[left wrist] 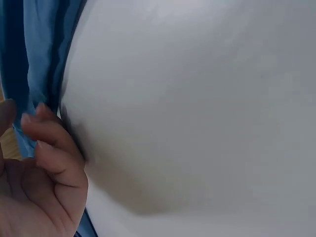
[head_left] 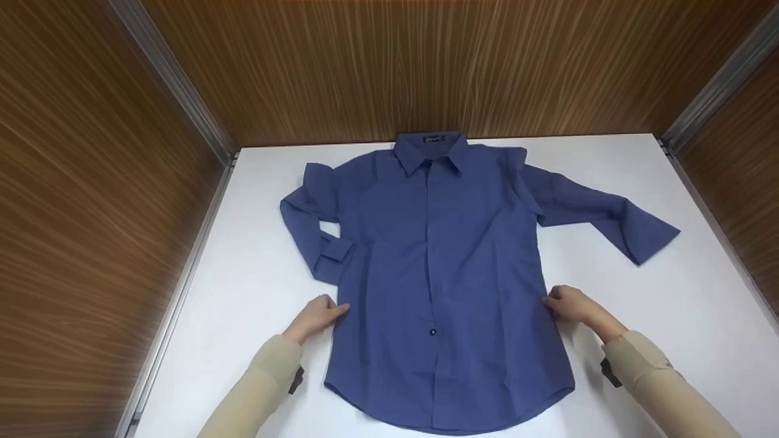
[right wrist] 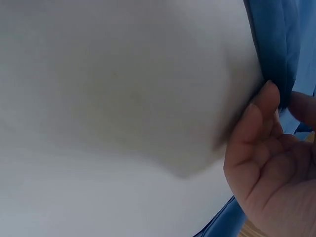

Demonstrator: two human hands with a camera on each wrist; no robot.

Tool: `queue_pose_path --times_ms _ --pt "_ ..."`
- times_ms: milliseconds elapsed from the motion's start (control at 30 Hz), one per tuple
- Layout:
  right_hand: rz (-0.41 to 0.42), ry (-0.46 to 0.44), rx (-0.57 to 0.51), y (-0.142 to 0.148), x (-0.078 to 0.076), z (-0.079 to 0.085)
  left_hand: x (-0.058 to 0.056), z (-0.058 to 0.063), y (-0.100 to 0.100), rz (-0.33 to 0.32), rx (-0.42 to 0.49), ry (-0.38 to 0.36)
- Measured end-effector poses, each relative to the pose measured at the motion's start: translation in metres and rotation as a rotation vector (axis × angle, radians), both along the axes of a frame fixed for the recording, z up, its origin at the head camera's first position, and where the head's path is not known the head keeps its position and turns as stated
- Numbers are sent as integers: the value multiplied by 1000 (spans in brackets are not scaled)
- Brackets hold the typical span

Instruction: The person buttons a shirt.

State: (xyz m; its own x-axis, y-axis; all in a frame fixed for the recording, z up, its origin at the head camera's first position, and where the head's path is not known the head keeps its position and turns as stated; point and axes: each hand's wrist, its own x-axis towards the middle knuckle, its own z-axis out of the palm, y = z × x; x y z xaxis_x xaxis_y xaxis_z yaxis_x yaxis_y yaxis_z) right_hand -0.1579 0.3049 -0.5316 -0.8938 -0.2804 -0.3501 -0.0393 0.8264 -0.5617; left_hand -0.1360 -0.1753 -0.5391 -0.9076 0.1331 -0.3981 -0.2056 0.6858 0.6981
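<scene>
A blue long-sleeved button shirt (head_left: 389, 255) lies front up on a white table (head_left: 614, 340), collar at the far side and curved hem toward me. My left hand (head_left: 316, 314) is at the shirt's left side edge, its thumb over the cloth; in the left wrist view the curled fingers (left wrist: 54, 163) meet the fabric, though the exact contact is partly hidden. On the opposite edge, my right hand (head_left: 569, 302) pinches the side seam area. The right wrist view shows cloth between the thumb and fingertips (right wrist: 266, 98).
The left sleeve (head_left: 301, 225) is bent back toward the body, while the right sleeve (head_left: 578, 198) stretches outward with its cuff turned down. Wood-grain panels (head_left: 365, 67) wall the table at the back and both sides, with metal rails (head_left: 176, 79) at the corners.
</scene>
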Motion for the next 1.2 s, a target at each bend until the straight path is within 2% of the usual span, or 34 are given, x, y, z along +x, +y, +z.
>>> queue_pose_path --times_ms 133,267,467,667,833,933,1033,1133,1200 --pt "21 -10 -18 -1 -3 -2 -6 -2 2 -38 -74 72" --pt "16 -28 -46 -4 -3 -4 -7 -1 2 -44 -127 51" --pt "-16 -38 -27 -6 -6 -3 -9 1 2 -54 -75 -8" --pt "23 -96 36 -7 -7 -3 -10 -1 0 -70 -56 -45" --pt "28 -39 58 -6 -7 -4 -10 -2 -2 -60 -32 -20" --pt "22 38 63 -6 -4 -4 -8 -2 0 -102 -83 62" --pt "38 201 103 -9 4 -1 -1 1 6 -189 -257 221" --pt "131 427 176 -18 11 4 7 8 18 -288 -408 380" --pt "237 538 209 -27 13 8 10 13 28 -369 -455 447"
